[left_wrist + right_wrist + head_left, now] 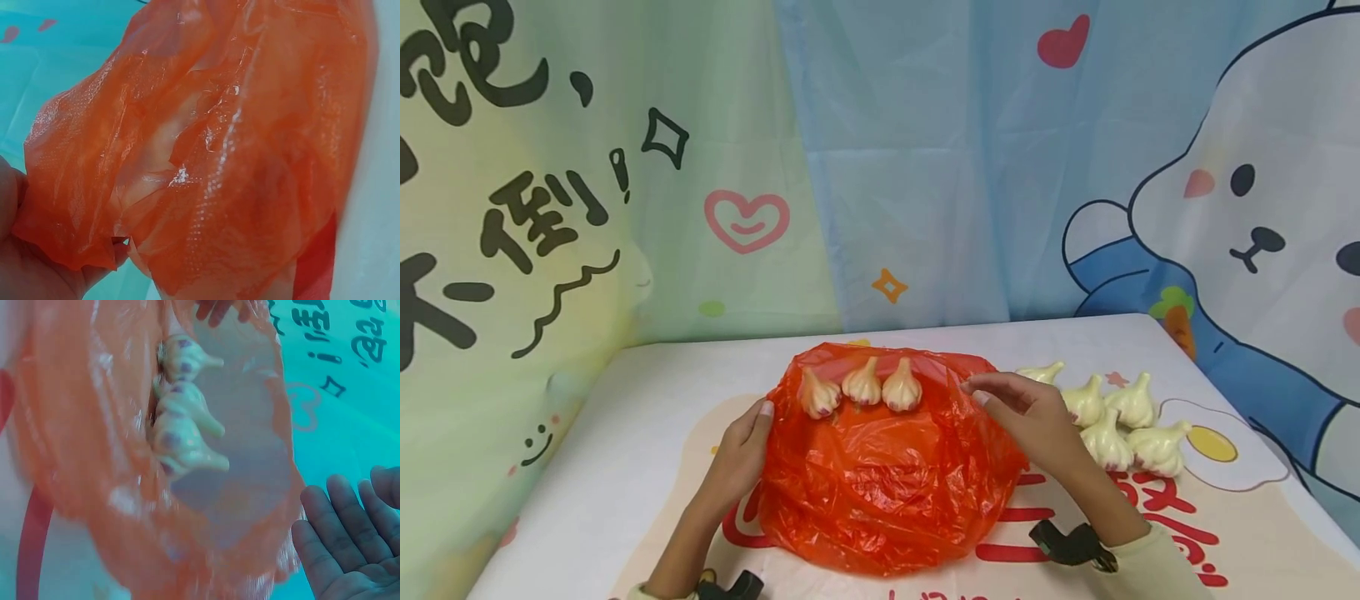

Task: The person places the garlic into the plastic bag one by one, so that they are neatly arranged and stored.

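So your left hand [741, 454] has the side of the red plastic bag [887, 492] pinched between thumb and fingers. I'd hang on firmly but not yank, cos plastic that thin could probably tear. Three garlic bulbs [862, 385] sit in a row just inside the bag's mouth, necks up, so I'd spread the mouth wide and try not to tip them out. Your right hand [1030, 417] is at the opposite edge, fingers loosely spread, nothing gripped that I can see, so get a proper hold there before pulling. Further right, five loose bulbs [1107, 442] lie on the table [625, 433] near that hand; mind you don't knock them.
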Motion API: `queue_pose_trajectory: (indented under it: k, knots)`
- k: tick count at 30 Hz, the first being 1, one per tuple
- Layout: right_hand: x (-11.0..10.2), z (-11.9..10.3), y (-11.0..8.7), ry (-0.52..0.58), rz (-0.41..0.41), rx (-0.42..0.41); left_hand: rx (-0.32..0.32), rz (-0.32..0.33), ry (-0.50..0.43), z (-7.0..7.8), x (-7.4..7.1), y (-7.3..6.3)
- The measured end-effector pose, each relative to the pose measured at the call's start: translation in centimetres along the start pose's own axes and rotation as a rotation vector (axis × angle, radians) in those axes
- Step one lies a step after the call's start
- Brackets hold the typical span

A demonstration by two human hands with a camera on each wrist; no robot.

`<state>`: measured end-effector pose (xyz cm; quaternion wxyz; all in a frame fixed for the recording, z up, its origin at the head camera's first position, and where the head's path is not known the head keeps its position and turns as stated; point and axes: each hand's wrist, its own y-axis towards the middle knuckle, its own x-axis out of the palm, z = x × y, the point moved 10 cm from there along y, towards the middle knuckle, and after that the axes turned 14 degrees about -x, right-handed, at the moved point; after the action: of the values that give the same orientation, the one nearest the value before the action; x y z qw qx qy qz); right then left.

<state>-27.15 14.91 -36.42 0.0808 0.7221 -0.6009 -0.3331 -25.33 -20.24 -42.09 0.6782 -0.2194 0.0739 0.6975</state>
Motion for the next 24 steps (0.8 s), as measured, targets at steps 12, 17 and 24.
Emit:
queue_pose_trajectory:
  k: [12,17,24]
  knots:
    - [-6.0,-0.6,-1.8,-0.233,0.069,0.059,-0.027,-0.001,0.010,-0.2,0.3,0.1]
    - [-7.6,0.3,-3.4,-0.304,0.057,0.068,-0.015,0.001,0.021,0.0,0.3,0.3]
    - [-11.2,1.7,-4.8,-0.357,0.104,0.038,-0.014,0.012,0.025,0.0,0.1,0.0]
